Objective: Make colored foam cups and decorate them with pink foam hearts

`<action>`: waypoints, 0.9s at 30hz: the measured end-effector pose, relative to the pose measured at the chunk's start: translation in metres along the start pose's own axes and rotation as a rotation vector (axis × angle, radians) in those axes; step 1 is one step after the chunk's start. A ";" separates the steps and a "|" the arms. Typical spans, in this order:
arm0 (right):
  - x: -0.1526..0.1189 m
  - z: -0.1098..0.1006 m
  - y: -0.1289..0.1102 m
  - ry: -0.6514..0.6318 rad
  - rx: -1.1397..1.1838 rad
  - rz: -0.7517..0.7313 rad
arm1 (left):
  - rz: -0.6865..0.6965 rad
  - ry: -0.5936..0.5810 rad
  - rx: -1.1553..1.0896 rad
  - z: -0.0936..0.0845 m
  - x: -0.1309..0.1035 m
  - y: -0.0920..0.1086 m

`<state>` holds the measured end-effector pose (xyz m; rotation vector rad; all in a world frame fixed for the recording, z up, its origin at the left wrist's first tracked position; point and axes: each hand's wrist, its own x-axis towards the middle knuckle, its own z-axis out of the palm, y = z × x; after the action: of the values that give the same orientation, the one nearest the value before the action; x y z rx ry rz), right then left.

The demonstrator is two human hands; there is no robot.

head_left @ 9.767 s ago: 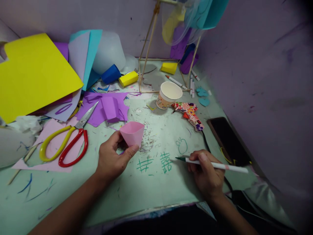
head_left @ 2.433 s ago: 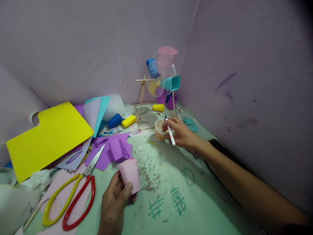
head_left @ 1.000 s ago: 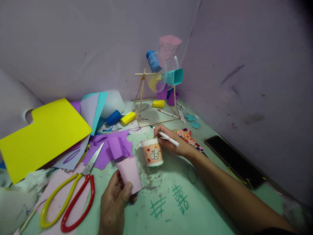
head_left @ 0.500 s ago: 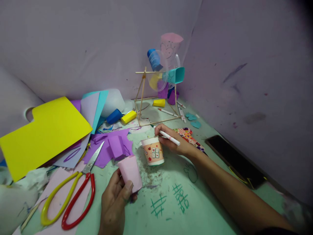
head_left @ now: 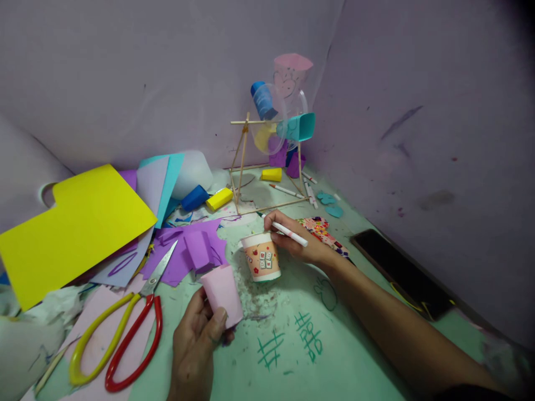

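My left hand point(head_left: 198, 340) grips a small pink paper cup point(head_left: 222, 295), thumb across its front and fingers behind. My right hand point(head_left: 292, 239) holds a white marker point(head_left: 290, 233) between thumb and fingers, its dark green tip pointing up and left. Beside those fingers a patterned paper cup point(head_left: 261, 257) stands on the green table point(head_left: 334, 362); whether they touch it I cannot tell. A purple paper cup point(head_left: 198, 250) lies on purple paper behind the pink one. Large scissors point(head_left: 134, 317) with one yellow and one red handle lie half open at the left.
Behind stands a stick frame point(head_left: 243, 161) carrying a wheel with colored paper cups. Yellow card point(head_left: 83, 223) and other sheets cover the left. A dark phone point(head_left: 401, 273) lies by the right wall. Blue point(head_left: 194, 198) and yellow point(head_left: 219, 199) paper pieces sit left of the frame.
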<state>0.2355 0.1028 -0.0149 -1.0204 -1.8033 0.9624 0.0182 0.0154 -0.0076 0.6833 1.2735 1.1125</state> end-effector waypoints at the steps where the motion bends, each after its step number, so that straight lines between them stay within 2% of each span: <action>1: 0.000 0.000 0.000 0.000 0.000 -0.001 | -0.004 0.000 -0.001 0.000 0.000 0.000; 5: 0.000 0.000 0.000 0.004 0.003 -0.001 | 0.004 0.007 0.007 -0.001 0.001 -0.001; 10: -0.001 0.000 -0.002 0.005 0.010 0.014 | 0.036 -0.038 0.013 -0.003 0.003 -0.003; 27: -0.003 -0.002 0.006 -0.031 0.005 -0.003 | 0.046 -0.025 0.002 -0.004 0.004 -0.006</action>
<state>0.2396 0.1027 -0.0200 -1.0041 -1.8260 0.9856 0.0155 0.0166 -0.0151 0.7286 1.2432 1.1374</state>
